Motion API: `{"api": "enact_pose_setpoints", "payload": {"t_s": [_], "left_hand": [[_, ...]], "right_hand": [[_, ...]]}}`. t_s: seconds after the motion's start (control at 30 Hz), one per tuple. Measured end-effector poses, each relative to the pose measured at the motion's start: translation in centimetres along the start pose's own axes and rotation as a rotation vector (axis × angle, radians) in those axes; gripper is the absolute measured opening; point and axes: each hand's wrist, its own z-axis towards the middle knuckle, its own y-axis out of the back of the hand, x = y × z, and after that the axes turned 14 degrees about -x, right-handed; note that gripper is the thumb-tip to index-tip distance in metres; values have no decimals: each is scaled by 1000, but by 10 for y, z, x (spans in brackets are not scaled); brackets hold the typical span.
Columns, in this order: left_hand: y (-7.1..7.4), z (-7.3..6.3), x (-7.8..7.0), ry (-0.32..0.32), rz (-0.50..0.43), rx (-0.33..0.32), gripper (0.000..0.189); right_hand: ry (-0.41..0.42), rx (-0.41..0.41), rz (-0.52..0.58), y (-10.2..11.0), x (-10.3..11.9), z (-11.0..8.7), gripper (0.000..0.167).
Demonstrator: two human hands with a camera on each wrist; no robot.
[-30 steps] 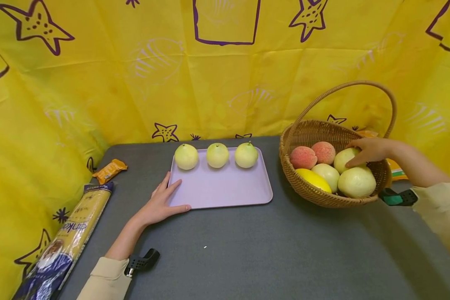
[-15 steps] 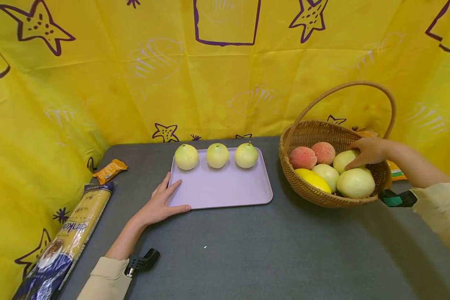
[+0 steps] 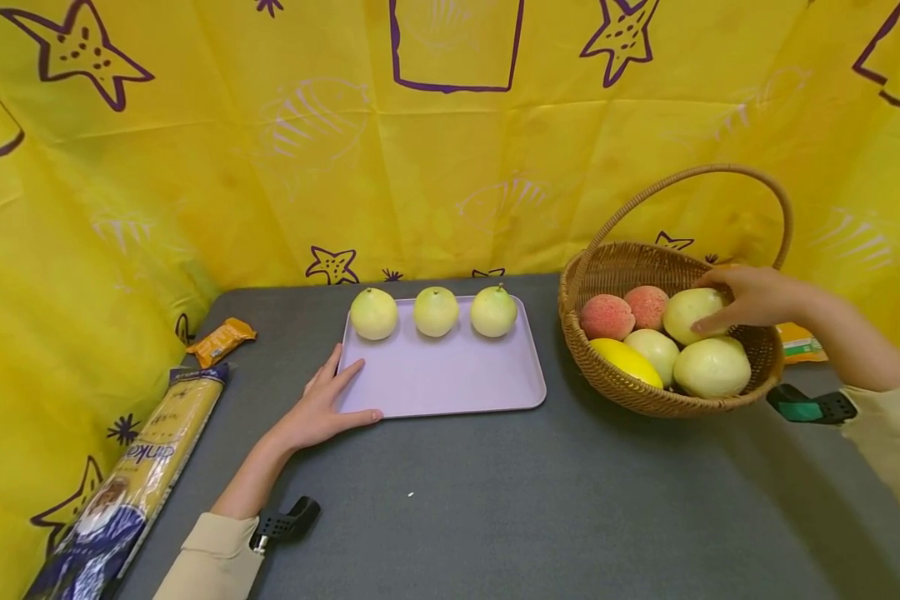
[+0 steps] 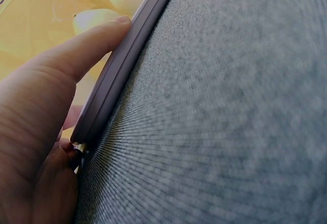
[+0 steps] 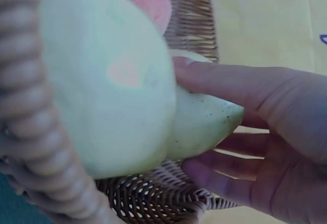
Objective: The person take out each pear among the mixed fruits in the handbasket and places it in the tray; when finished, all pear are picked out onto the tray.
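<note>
My right hand (image 3: 753, 296) reaches into the wicker basket (image 3: 656, 400) and grips a round pale green melon (image 3: 688, 312), its thumb and fingers around the fruit. In the right wrist view, dark specks dot that melon (image 5: 207, 122), and a larger melon (image 5: 110, 81) partly covers it. My left hand (image 3: 315, 412) rests at the left end of the lilac tray (image 3: 450, 375), fingers spread and thumb on its front edge. Along the tray's back side stand three pale green melons: left (image 3: 374, 314), middle (image 3: 436, 312) and right (image 3: 493, 312).
Also in the basket are two pink peaches (image 3: 607, 317), a yellow fruit (image 3: 626, 362) and more pale melons (image 3: 712, 367). Its tall handle (image 3: 690, 173) arches overhead. An orange packet (image 3: 222, 342) and a long plastic package (image 3: 146, 454) lie left. A yellow cloth (image 3: 450, 183) hangs behind.
My right hand has tightened around the melon in the basket and raised it slightly, with the wrist shifting a little to the right. The left hand and tray stay put.
</note>
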Motion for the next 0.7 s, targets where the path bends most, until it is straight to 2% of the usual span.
{"api": "enact_pose_setpoints", "payload": {"t_s": [0.23,0.43,0.7], "left_hand": [[1,2,-1,-6,7,-6,95],[1,0,-1,-5,1,-9,95],[0,0,0,-6,2,-9,96]], "right_hand": [[-59,-32,75,4,17,-6,68],[-143,-76,184,3,32,-12,72],[-211,-113,328,-2,53,-19,73]]}}
